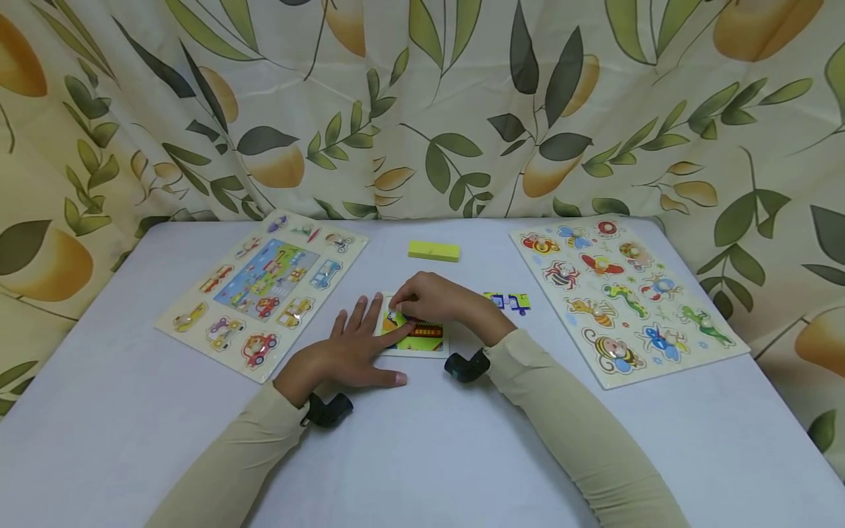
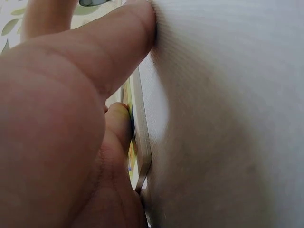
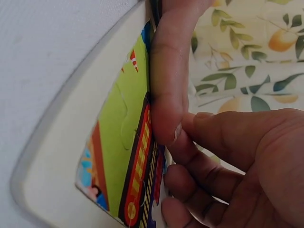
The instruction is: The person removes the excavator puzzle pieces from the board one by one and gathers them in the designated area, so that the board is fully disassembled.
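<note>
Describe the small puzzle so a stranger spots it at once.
On the white table, between the vehicle board and the bug board, lies the puzzle. The left hand and right hand partly cover it. It is the smallest of the three boards, showing a black-and-red band on green.

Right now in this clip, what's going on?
Someone is working on a small jigsaw with both hands. The left hand is spread, one finger reaching over the jigsaw; the right hand is curled over its far left part, though whether it holds a piece is hidden. Loose puzzle pieces lie to the right, and a yellow block lies beyond.
</note>
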`<control>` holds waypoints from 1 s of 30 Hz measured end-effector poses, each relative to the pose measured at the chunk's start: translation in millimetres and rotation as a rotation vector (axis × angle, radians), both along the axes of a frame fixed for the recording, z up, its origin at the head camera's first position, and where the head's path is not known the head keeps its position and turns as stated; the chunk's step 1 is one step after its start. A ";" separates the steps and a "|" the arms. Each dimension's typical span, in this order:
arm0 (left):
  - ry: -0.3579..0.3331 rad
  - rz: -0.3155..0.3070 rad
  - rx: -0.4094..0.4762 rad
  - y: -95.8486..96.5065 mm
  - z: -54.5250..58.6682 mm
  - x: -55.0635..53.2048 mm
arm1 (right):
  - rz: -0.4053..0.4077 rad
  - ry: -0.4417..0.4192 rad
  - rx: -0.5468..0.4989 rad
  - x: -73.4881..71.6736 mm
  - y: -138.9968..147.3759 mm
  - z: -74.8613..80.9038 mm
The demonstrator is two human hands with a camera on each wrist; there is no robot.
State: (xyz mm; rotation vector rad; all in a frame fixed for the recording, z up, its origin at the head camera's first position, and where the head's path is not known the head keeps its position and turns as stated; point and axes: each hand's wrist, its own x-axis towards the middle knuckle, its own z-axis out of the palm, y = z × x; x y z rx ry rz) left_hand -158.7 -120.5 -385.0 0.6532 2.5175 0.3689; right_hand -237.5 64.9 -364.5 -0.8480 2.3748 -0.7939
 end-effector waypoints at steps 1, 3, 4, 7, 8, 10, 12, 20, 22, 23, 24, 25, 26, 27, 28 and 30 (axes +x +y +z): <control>0.001 0.000 -0.003 0.1 0.1 -0.1 | -0.004 -0.005 0.002 0.3 -0.4 0.3; 0.001 0.002 -0.006 0.5 0.4 -0.2 | -0.009 -0.010 0.005 1.1 -1.1 1.1; 0.000 0.003 -0.008 0.7 0.7 -0.3 | -0.011 -0.013 0.006 1.3 -1.3 1.3; -0.001 0.003 -0.013 1.1 1.0 -0.3 | -0.012 -0.015 0.008 1.4 -1.6 1.4; -0.001 0.003 -0.013 1.3 0.9 -0.5 | -0.011 -0.016 0.008 1.5 -1.5 1.4; 0.000 0.001 -0.016 1.2 0.6 -0.7 | -0.008 -0.016 0.006 1.4 -1.1 1.2; 0.001 0.001 -0.016 1.2 0.5 -0.8 | -0.006 -0.011 0.006 1.6 -0.7 1.3; 0.002 -0.003 -0.008 0.5 0.4 -0.4 | 0.011 0.028 0.004 1.9 -1.0 2.1; 0.005 -0.005 -0.008 0.1 -0.4 -1.0 | 0.016 0.032 0.002 1.7 -1.7 2.0; 0.005 -0.005 -0.008 -0.1 -0.6 -1.0 | 0.016 0.034 0.002 1.6 -2.1 1.8; 0.005 -0.005 -0.007 -0.2 -0.9 -1.2 | 0.015 0.032 0.001 1.6 -2.4 1.5; 0.005 -0.004 -0.005 -0.3 -0.9 -1.2 | 0.013 0.030 0.000 1.6 -2.6 1.3; 0.004 -0.004 -0.003 -0.4 -1.1 -1.3 | 0.011 0.029 -0.001 1.8 -2.8 1.2; 0.004 -0.004 0.000 -0.3 -1.3 -1.4 | 0.009 0.029 -0.002 1.9 -3.1 1.0; 0.002 -0.004 0.001 -0.3 -1.4 -1.3 | 0.007 0.028 -0.006 2.1 -3.3 0.9; -0.001 -0.005 0.003 -0.1 -1.4 -1.5 | 0.005 0.024 -0.019 2.8 -4.1 0.9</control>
